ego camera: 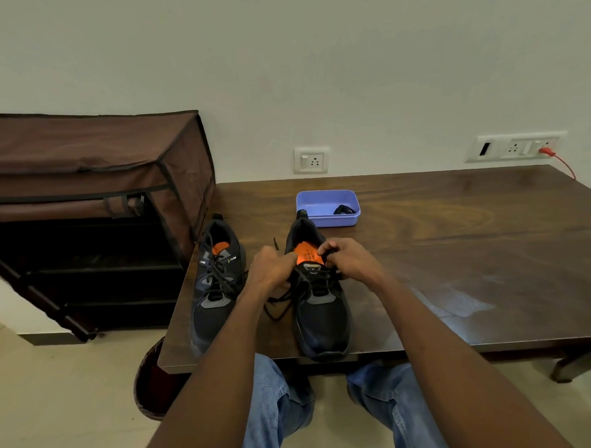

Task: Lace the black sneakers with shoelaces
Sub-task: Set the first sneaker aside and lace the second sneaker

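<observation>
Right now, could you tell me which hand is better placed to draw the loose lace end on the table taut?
Probably the left hand: the loose lace end trails on that side of the right-hand sneaker, while the right hand is at the far eyelets.

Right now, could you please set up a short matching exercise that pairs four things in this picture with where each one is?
Things:
1. left sneaker
2. right sneaker
3. purple tray
4. brown fabric rack

Places:
A. on the floor beside the table's left end
B. under both hands, which work at its lace
C. on the table, behind the right sneaker's heel
D. near the table's left edge, laced, untouched

Pairs: 1-D, 2-B, 3-C, 4-A
</observation>
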The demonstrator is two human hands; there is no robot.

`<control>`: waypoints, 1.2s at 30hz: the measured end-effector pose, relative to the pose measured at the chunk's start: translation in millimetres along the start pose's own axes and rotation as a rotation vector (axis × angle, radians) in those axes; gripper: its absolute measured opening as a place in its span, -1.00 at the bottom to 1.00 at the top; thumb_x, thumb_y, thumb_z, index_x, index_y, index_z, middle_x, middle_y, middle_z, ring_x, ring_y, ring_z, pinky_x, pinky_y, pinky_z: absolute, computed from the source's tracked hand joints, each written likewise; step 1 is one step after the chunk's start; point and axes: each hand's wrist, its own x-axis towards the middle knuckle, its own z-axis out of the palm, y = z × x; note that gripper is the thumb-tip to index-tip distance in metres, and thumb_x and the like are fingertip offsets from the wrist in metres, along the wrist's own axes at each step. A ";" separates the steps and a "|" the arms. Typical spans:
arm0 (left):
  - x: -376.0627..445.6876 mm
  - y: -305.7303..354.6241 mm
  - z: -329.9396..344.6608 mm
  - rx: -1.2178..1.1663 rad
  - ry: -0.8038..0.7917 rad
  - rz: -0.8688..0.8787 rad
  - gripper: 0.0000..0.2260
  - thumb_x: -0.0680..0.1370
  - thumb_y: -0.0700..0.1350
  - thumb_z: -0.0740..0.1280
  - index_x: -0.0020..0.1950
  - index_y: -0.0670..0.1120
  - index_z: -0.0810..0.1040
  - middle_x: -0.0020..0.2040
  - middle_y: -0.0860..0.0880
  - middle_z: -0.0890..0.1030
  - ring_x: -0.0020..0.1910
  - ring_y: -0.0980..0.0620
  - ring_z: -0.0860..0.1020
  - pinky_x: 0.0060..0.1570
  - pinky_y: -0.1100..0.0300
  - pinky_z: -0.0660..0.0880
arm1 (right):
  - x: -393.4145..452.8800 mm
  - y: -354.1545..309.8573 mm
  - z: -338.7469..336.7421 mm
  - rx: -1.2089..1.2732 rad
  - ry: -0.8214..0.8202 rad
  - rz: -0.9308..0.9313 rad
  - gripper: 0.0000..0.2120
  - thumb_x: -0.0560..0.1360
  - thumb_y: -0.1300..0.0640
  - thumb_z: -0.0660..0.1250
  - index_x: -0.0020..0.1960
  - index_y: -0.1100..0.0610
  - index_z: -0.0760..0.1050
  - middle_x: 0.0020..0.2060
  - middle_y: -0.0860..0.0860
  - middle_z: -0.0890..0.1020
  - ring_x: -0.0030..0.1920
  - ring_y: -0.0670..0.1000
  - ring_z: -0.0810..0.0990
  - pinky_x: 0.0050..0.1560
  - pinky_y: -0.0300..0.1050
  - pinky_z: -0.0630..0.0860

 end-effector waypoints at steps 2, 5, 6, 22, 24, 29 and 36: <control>-0.2 -2.2 0.8 -0.057 -0.019 -0.012 -0.75 0.48 -0.05 0.35 -0.33 -0.18 0.54 -0.34 -0.16 0.65 -0.37 -0.14 0.68 -0.13 -0.10 0.67 | -1.1 -1.1 0.7 -0.002 -0.002 -0.002 -0.73 0.52 0.35 0.19 0.02 0.08 0.59 -0.03 0.09 0.63 -0.10 0.01 0.58 0.08 0.08 0.58; -4.6 -1.0 1.9 -0.117 -0.022 -0.035 -0.71 0.48 -0.02 0.37 -0.24 -0.26 0.61 -0.32 -0.19 0.68 -0.41 -0.13 0.66 -0.22 -0.04 0.68 | -0.6 -3.3 7.3 -0.113 -0.014 -0.057 -0.75 0.56 0.29 0.24 0.04 0.03 0.62 0.06 0.07 0.63 -0.04 0.02 0.62 0.10 0.02 0.58; -4.9 -1.0 2.5 -0.139 -0.033 -0.052 -0.71 0.49 -0.04 0.37 -0.20 -0.28 0.62 -0.33 -0.20 0.68 -0.42 -0.12 0.65 -0.24 -0.03 0.67 | -1.1 -3.6 10.2 -0.149 -0.035 -0.073 -0.78 0.58 0.24 0.26 0.08 0.01 0.63 0.12 0.07 0.62 0.01 0.03 0.62 0.13 0.01 0.58; -2.1 -0.2 8.8 -0.033 0.001 -0.017 -0.71 0.50 0.04 0.35 -0.31 -0.14 0.56 -0.37 -0.07 0.59 -0.36 -0.02 0.57 -0.35 0.15 0.45 | 4.3 4.4 26.6 -0.208 0.133 -0.237 -0.91 0.55 0.19 0.38 -0.06 0.13 0.67 0.07 0.01 0.42 0.06 0.00 0.47 0.03 -0.10 0.46; -1.2 0.6 8.9 -0.006 0.007 -0.016 -0.70 0.49 0.07 0.35 -0.31 -0.13 0.57 -0.34 -0.07 0.60 -0.30 -0.03 0.59 -0.24 0.10 0.48 | 4.6 5.5 27.5 -0.197 0.191 -0.232 -0.88 0.55 0.23 0.35 -0.11 0.11 0.65 0.01 0.00 0.44 0.05 0.05 0.51 -0.02 -0.09 0.42; -0.5 -0.4 7.9 0.024 0.038 -0.029 -0.68 0.50 0.09 0.36 -0.29 -0.14 0.56 -0.33 -0.05 0.59 -0.33 0.01 0.54 -0.29 0.14 0.43 | 7.1 1.5 27.0 0.010 0.417 -0.077 -0.76 0.50 0.33 0.21 -0.32 0.13 0.42 -0.30 0.03 0.54 -0.19 0.09 0.55 -0.22 -0.01 0.46; -1.2 -1.1 9.5 -0.019 0.054 -0.037 -0.67 0.47 0.11 0.35 -0.26 -0.15 0.62 -0.35 -0.04 0.67 -0.35 0.00 0.60 -0.11 0.01 0.61 | 3.2 6.8 12.0 0.209 0.501 0.255 -0.85 0.43 0.20 0.18 -0.24 0.21 0.49 -0.22 0.15 0.65 -0.23 0.17 0.65 -0.18 0.10 0.61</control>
